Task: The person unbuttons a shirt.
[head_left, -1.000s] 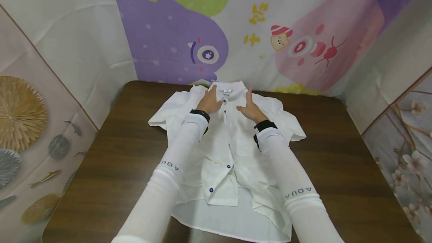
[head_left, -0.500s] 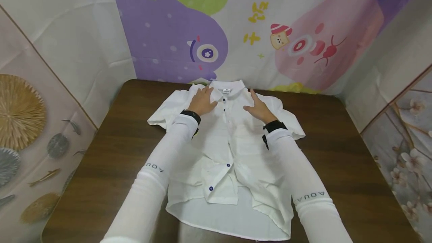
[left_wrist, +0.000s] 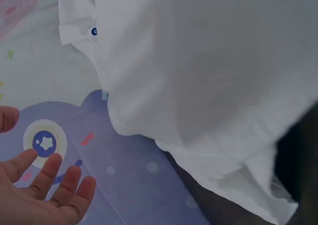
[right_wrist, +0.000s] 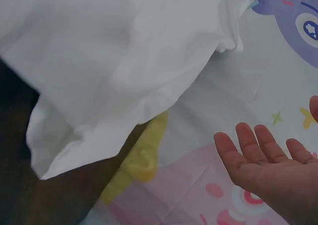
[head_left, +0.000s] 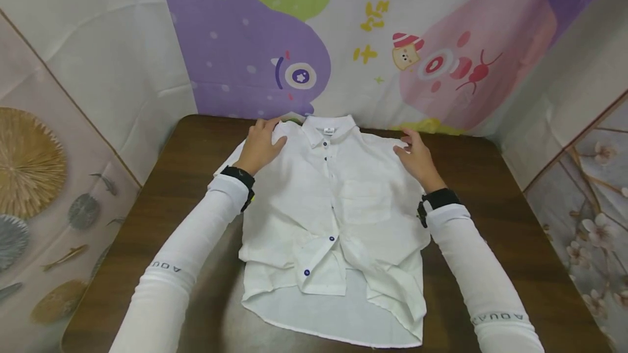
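Observation:
A white short-sleeved button-up shirt (head_left: 299,189) lies spread front side up, its collar (head_left: 311,135) at the far edge. Dark blue buttons run down its front, and the lower front panels are rumpled above the longer back hem. Over the shoulder at the left is my left hand (head_left: 261,148), fingers loose and holding nothing. My right hand (head_left: 418,161) is at the opposite shoulder, thumb apart from its fingers. Both wrist views show relaxed, spread fingers with the shirt (left_wrist: 174,71) beside them. Whether the fingertips touch the cloth I cannot tell. The hands and forearms partly hide both sleeves.
The shirt rests on a dark brown wooden table (head_left: 490,233) with rounded corners. A cartoon-printed cloth (head_left: 363,86) hangs right behind the far edge. Patterned panels stand at the left (head_left: 29,178) and right (head_left: 589,206).
Both hands have moved apart, from beside the collar outward to the two shoulders. The shirt's chest and pocket have come into view, while the shirt itself has stayed in nearly the same place.

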A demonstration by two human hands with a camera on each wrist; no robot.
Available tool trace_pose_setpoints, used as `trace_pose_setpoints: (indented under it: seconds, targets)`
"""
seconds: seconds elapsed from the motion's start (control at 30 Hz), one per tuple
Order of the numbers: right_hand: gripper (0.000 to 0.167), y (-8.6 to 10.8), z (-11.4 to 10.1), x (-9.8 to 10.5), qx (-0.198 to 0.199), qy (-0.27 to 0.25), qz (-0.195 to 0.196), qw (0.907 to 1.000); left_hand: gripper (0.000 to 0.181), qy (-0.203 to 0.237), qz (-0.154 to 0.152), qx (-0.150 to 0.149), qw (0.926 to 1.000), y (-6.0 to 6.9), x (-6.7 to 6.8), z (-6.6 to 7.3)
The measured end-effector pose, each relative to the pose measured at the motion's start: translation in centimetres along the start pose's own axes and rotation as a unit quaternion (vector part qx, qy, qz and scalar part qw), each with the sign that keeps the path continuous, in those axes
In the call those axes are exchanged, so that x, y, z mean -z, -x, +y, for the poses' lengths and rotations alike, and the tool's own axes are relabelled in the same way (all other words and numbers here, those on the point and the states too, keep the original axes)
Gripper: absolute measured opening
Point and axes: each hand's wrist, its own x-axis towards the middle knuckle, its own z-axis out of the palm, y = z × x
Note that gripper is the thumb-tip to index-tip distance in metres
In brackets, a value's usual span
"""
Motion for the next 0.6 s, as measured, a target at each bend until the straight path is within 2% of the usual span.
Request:
trace_pose_setpoints:
  seconds: [0.2, 0.3, 0.4, 0.47, 0.6]
  targets:
    - [0.058, 2.6, 2.2, 1.2, -0.020, 0.004, 0.038, 0.9991, 0.047, 0.010, 0.016, 0.006, 0.9998, 3.0, 0.6, -2.1]
    - [0.055, 3.7, 3.5, 1.3, -0.058, 0.000, 0.059, 0.9966, 0.042, -0.009, 0.022, 0.012, 0.9996, 4.6, 0.6, -3.2]
    - [0.053, 4.9, 5.0, 1.3, -0.109, 0.005, 0.060, 0.9922, 0.039, -0.029, 0.024, 0.028, 0.9989, 6.0, 0.7, -4.2]
    - [0.055, 5.5, 6.0, 1.1, -0.141, 0.023, 0.051, 0.9884, 0.041, -0.041, 0.013, 0.045, 0.9981, 6.9, 0.7, -4.8]
    - [0.064, 6.5, 8.0, 0.4, -0.191, 0.062, 0.006, 0.9795, 0.056, -0.042, -0.058, 0.100, 0.9924, 8.4, 0.3, -5.9]
